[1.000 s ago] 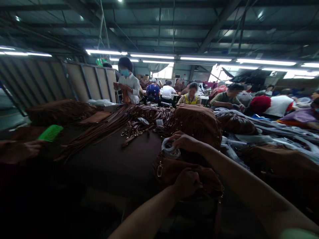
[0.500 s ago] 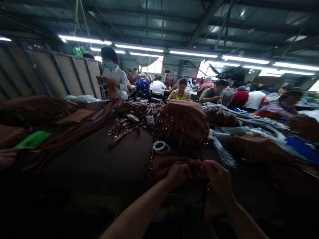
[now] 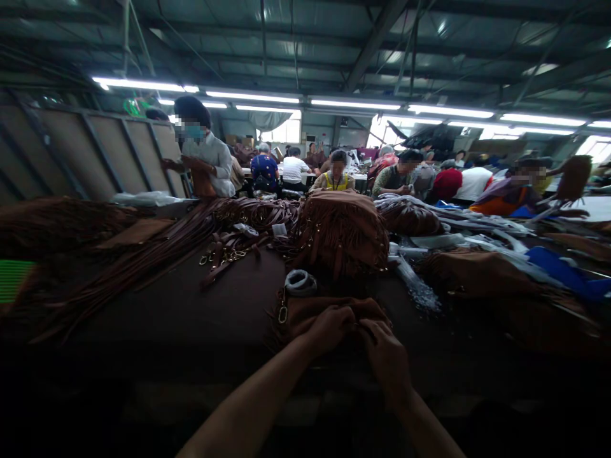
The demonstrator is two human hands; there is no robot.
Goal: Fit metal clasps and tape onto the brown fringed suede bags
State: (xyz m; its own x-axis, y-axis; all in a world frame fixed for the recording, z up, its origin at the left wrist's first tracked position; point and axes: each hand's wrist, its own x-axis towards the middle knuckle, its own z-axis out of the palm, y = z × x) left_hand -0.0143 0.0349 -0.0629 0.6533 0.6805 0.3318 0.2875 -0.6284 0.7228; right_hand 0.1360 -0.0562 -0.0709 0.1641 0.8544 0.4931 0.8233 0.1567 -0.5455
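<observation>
Both of my hands are at the near edge of the dark table, working on a brown suede fringed bag (image 3: 329, 315). My left hand (image 3: 330, 329) grips its top edge. My right hand (image 3: 386, 350) pinches the same edge close by, and the fingertips are partly hidden in the suede. A metal clasp (image 3: 283, 312) hangs at the bag's left end. Just beyond it, a small coil of clear plastic (image 3: 300, 283) lies on the table (image 3: 143, 299).
A larger fringed suede bag (image 3: 341, 232) and a heap of brown straps with metal clasps (image 3: 229, 242) lie beyond my hands. Further bags and plastic sheeting (image 3: 477, 238) cover the right. Co-workers sit and stand at tables behind, one standing at the far left.
My right hand has moved from the plastic coil down to the bag, and the coil now lies on the table. The view has swung left and the green comb has slid to the frame's edge.
</observation>
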